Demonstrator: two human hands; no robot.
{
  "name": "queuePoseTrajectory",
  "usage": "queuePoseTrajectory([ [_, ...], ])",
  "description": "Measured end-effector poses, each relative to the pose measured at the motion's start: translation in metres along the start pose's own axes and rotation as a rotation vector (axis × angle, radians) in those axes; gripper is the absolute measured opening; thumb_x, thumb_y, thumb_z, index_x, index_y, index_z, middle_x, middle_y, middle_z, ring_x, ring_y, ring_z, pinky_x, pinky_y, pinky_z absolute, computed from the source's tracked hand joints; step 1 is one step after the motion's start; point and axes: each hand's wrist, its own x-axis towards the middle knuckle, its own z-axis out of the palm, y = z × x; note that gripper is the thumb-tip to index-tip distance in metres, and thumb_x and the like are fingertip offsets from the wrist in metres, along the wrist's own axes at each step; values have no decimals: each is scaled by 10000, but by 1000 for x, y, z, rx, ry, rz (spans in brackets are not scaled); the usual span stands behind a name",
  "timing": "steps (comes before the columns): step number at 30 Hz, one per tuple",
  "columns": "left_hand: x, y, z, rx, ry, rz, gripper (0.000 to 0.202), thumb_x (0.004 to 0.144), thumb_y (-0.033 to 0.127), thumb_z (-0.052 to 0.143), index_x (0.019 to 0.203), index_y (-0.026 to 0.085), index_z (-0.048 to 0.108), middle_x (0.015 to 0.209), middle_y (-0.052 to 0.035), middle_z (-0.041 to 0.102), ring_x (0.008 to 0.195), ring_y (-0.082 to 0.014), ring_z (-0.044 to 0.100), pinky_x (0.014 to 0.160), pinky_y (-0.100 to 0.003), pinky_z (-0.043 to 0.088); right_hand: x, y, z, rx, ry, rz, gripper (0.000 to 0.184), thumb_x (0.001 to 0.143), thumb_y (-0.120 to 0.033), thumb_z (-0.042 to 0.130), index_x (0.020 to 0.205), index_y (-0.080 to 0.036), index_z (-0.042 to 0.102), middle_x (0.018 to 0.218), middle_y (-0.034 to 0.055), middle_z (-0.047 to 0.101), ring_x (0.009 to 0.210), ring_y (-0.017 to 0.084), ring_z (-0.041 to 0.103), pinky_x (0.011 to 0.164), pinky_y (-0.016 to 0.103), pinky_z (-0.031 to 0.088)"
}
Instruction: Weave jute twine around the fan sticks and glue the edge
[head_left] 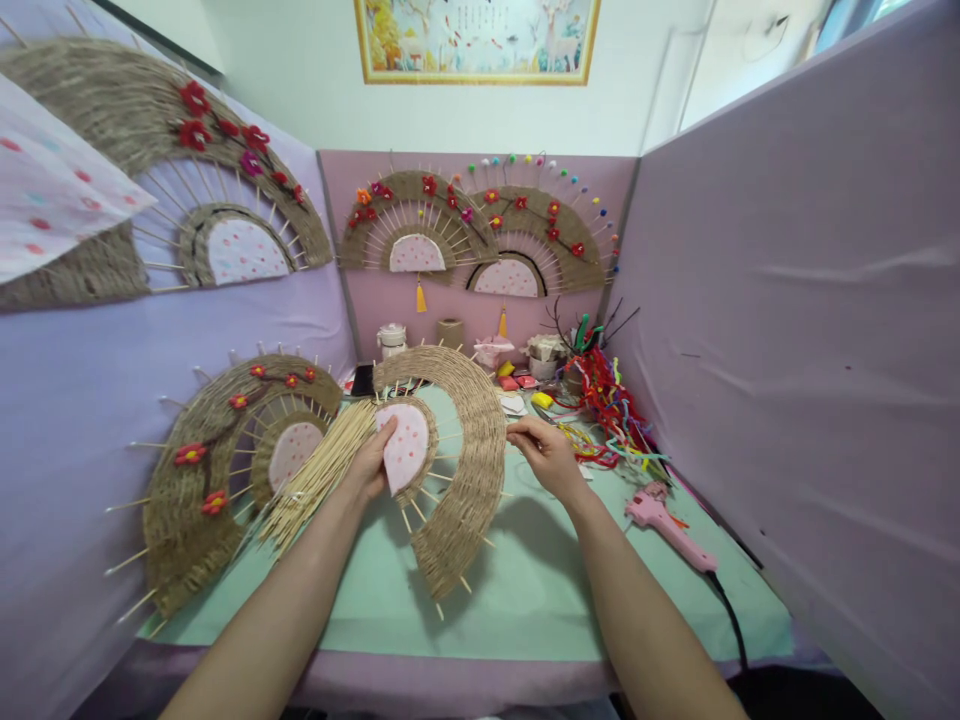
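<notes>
My left hand (369, 465) grips a half-round fan (484, 430) by its centre, the thumb lying on a white half-circle with pink dots (407, 445). The fan's wide band is wound from brown twine over thin sticks, whose tips poke out past the outer edge. It is tilted up above the table. At the fan's right rim my right hand (551, 455) is closed in a pinch; what lies between its fingertips is too small to tell. A bundle of thin sticks (319, 480) lies beside my left hand.
A finished-looking fan with red flowers (191, 455) leans at the left. A pink glue gun (667, 525) with a black cord lies at the right. Behind it are tangled coloured pipe cleaners (611, 400). Lilac cloth walls (795, 300) enclose the green-covered table (540, 610).
</notes>
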Motion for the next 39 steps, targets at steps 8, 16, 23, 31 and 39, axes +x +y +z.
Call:
queuePoseTrajectory([
  [8, -10, 10, 5, 101, 10, -140, 242, 890, 243, 497, 1006, 65, 613, 707, -123, 712, 563, -188, 673, 589, -288, 556, -1, 0, -4, -159, 178, -176, 89, 873, -214, 547, 859, -224, 634, 781, 32, 627, 759, 171, 583, 683, 305, 461],
  [16, -7, 12, -2, 136, -3, -219, 256, 851, 218, 540, 1037, 65, 625, 673, -118, 715, 514, -199, 664, 519, -275, 543, -3, 1, -5, -228, 198, -203, 80, 860, -221, 567, 871, -235, 645, 808, 44, 627, 777, 180, 592, 692, 318, 473],
  [23, -9, 14, -4, 128, -23, -236, 202, 832, 208, 568, 958, 69, 643, 688, -124, 720, 524, -199, 672, 501, -261, 546, 0, -1, -7, -101, 188, -63, 100, 854, -263, 563, 800, -220, 635, 727, 20, 620, 677, 162, 563, 623, 290, 436],
  [31, -14, 14, 1, 131, -19, -203, 163, 838, 190, 550, 870, 64, 649, 662, -121, 713, 495, -192, 662, 474, -255, 540, -1, 4, -1, -19, 1, 113, 176, 848, -297, 548, 747, -192, 646, 670, 10, 624, 585, 137, 528, 543, 249, 413],
  [39, -14, 14, -3, 164, -22, -247, 225, 811, 204, 585, 986, 76, 645, 649, -112, 713, 501, -208, 664, 459, -261, 526, 1, 8, -4, -99, 143, -5, 126, 853, -280, 559, 789, -209, 641, 732, 20, 624, 681, 160, 562, 632, 284, 439],
])
